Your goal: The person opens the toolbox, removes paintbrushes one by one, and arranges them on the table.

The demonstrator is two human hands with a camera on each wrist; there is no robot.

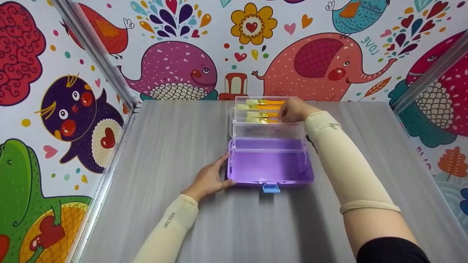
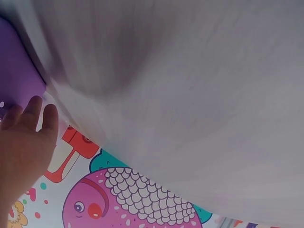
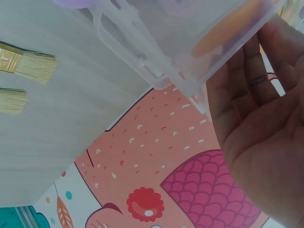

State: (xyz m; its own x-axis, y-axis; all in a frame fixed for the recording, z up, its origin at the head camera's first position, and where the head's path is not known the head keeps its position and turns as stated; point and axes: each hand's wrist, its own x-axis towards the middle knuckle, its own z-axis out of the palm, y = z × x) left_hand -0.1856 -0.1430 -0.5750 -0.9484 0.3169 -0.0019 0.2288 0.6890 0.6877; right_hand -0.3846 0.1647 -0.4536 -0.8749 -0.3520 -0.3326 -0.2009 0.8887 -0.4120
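Observation:
A purple plastic box stands with its clear tiered trays raised at the back. My left hand rests against its left side, thumb on the front corner, fingers spread along the wall. Several paintbrushes with orange handles and pale bristles lie crosswise in the uppermost tray. At that tray's right end my right hand pinches the handle end of the front paintbrush; the fingers partly hide the handles. The right wrist view shows an orange handle through the tray wall, beside my bent fingers.
Two more brushes lie on the grey table to the right of the box. A blue latch sticks out at the box's front. Patterned panels and metal posts border the table.

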